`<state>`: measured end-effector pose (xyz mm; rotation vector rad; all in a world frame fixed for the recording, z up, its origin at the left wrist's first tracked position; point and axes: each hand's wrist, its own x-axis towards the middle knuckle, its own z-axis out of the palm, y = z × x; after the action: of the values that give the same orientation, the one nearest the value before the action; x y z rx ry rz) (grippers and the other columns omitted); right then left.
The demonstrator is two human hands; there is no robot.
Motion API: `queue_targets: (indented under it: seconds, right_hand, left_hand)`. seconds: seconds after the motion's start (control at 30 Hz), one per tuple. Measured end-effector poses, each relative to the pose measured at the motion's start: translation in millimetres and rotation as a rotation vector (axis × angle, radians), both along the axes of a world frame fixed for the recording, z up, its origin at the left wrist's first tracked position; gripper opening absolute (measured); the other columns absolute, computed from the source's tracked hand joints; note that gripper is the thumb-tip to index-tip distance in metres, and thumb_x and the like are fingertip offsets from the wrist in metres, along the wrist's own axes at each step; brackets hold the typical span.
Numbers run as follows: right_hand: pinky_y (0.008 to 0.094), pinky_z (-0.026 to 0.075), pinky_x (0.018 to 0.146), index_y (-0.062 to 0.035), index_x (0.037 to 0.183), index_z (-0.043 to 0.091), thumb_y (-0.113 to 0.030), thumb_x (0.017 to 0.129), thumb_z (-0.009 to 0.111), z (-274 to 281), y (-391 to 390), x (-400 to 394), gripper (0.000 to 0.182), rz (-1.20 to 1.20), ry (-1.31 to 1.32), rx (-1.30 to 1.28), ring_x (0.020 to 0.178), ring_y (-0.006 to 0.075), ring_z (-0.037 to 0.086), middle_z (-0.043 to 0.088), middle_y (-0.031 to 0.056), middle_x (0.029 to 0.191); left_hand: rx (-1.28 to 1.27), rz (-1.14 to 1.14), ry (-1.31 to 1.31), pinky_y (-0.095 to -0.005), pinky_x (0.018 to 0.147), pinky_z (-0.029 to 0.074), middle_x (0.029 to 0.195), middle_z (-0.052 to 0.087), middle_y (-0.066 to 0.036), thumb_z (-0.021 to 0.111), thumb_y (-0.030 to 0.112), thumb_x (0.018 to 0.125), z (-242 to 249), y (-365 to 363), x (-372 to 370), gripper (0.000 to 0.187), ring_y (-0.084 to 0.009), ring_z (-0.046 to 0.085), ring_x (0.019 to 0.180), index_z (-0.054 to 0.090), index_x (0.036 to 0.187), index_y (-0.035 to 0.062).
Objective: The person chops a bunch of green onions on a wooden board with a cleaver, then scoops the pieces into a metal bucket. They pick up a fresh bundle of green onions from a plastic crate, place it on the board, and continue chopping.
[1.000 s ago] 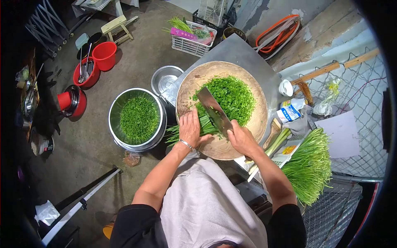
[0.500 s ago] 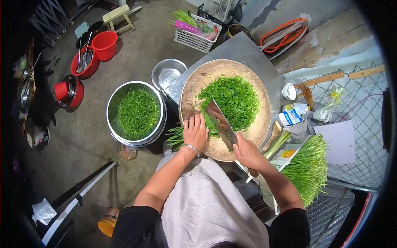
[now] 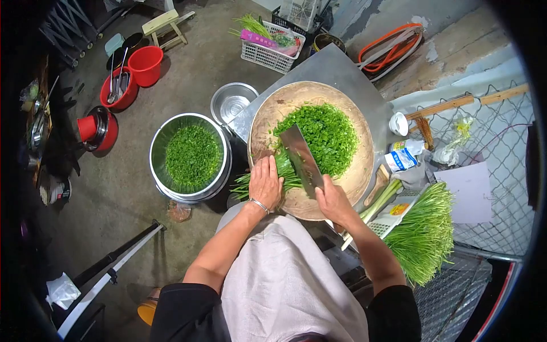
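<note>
On a round wooden board (image 3: 268, 122) lies a heap of chopped greens (image 3: 327, 137). My left hand (image 3: 266, 185), with a bracelet at the wrist, is closed over a bunch of long green stalks (image 3: 244, 185) at the board's near left edge. Wrapped round the handle of a broad cleaver (image 3: 302, 159), my right hand (image 3: 334, 202) is at the near side of the board. The blade stands between the bunch and the heap, close to the left hand's fingers. Part of the handle is hidden by my right hand.
Left of the board is a metal pot (image 3: 156, 165) of chopped greens, with a metal basin (image 3: 225, 102) behind. A crate (image 3: 390, 219) and long green stalks (image 3: 421, 239) are at right. The metal table (image 3: 333, 62) has a corner beyond the board. Red tubs (image 3: 145, 65) stand far left.
The cleaver and my right hand have shifted slightly left and away from me, and the blade has turned a little. My left hand has moved slightly left and still presses the bunch.
</note>
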<state>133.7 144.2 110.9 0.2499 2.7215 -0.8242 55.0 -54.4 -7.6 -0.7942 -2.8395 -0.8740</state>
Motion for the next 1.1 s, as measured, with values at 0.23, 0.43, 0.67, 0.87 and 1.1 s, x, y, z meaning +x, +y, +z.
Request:
queue_targets:
  seconds: [0.23,0.43,0.67,0.87,1.1]
  right_hand:
    - [0.064,0.047,0.075,0.0023,0.12,0.04,-0.02,0.102,0.049,43.9,-10.4,2.7,0.03,0.077,-0.166,0.071,0.082,0.0575,0.062,0.064,0.0353,0.082]
    - [0.0618,0.047,0.07,0.0054,0.119,0.042,-0.018,0.1,0.054,-29.3,-18.2,0.5,0.033,-0.001,-0.097,0.094,0.078,0.0551,0.063,0.063,0.0346,0.079]
    - [0.0607,0.051,0.07,-0.0012,0.116,0.043,-0.022,0.102,0.051,-14.2,0.2,-13.8,0.026,0.136,-0.087,0.201,0.077,0.0522,0.066,0.067,0.0294,0.077]
    - [0.061,0.05,0.069,-0.0001,0.115,0.043,-0.021,0.101,0.052,-16.2,20.3,-19.2,0.027,0.076,-0.013,0.154,0.073,0.0528,0.065,0.066,0.0293,0.075]
    - [0.062,0.049,0.072,0.0004,0.114,0.042,-0.02,0.101,0.051,37.9,14.3,-10.0,0.026,0.058,-0.019,0.119,0.076,0.0544,0.064,0.065,0.031,0.076]
  left_hand:
    - [-0.085,-0.007,-0.031,-0.0492,0.112,0.034,0.14,0.045,-0.025,0.066,0.025,0.091,-4.5,5.4,0.5,0.07,-0.0403,0.045,0.129,0.04,0.146,-0.009]
    - [-0.117,-0.028,-0.021,-0.0503,0.111,0.034,0.142,0.046,-0.024,0.067,0.035,0.09,-5.7,3.6,-7.2,0.079,-0.0391,0.045,0.129,0.037,0.149,-0.0086]
    - [-0.189,-0.107,0.033,-0.0484,0.111,0.034,0.142,0.046,-0.024,0.07,0.039,0.087,-5.3,3.6,5.4,0.087,-0.0381,0.046,0.129,0.035,0.151,-0.0085]
    - [-0.287,-0.027,0.139,-0.0437,0.105,0.039,0.138,0.05,-0.023,0.056,0.017,0.09,-17.9,43.0,-9.9,0.067,-0.0345,0.048,0.126,0.039,0.148,-0.0109]
    - [0.2,-0.168,-0.018,-0.0518,0.114,0.036,0.144,0.043,-0.027,0.082,0.038,0.081,15.7,0.6,-16.5,0.096,-0.0448,0.043,0.134,0.033,0.15,-0.0089]
